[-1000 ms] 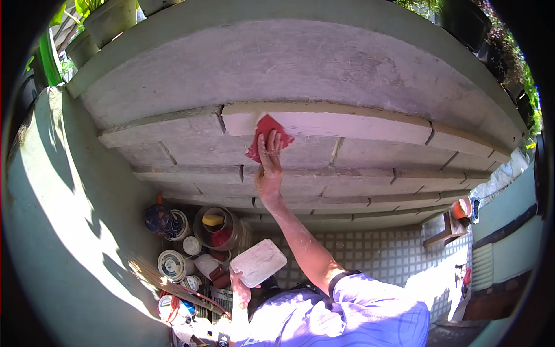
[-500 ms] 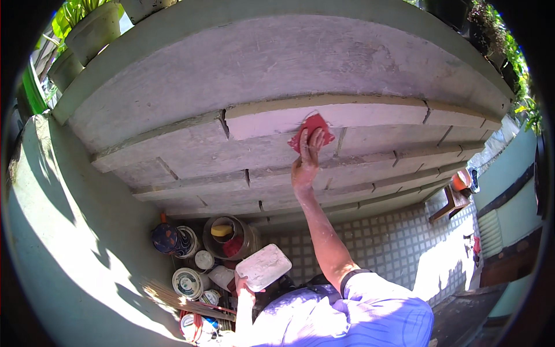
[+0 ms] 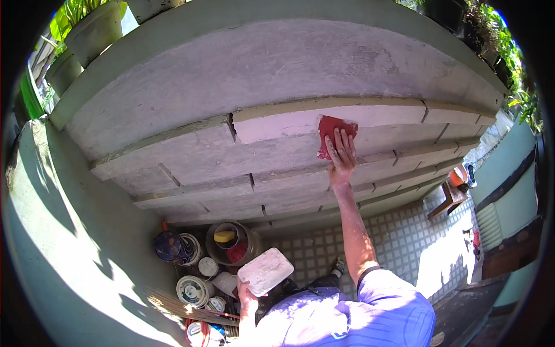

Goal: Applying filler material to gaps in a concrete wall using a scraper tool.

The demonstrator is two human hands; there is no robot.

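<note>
My right hand presses a flat red putty spreader against the wall, its fingers laid over the spreader's face. Beneath it runs a raised, brick-like ledge coated with smooth, pale filler, bounded by dark vertical joints. Down at the lower left my left hand grips a shallow white rectangular tray by its edge. The tray's visible face is smeared with whitish residue. Whitish smears also mark my right hand and forearm.
Below left, several paint tubs, a large bucket holding a yellow sponge, and a broom crowd the floor. A wooden stool stands at the right. Potted plants line the wall's top.
My right hand has slid the red spreader rightward along the ledge, and the spreader has turned. The left hand still holds the tray in nearly the same place.
</note>
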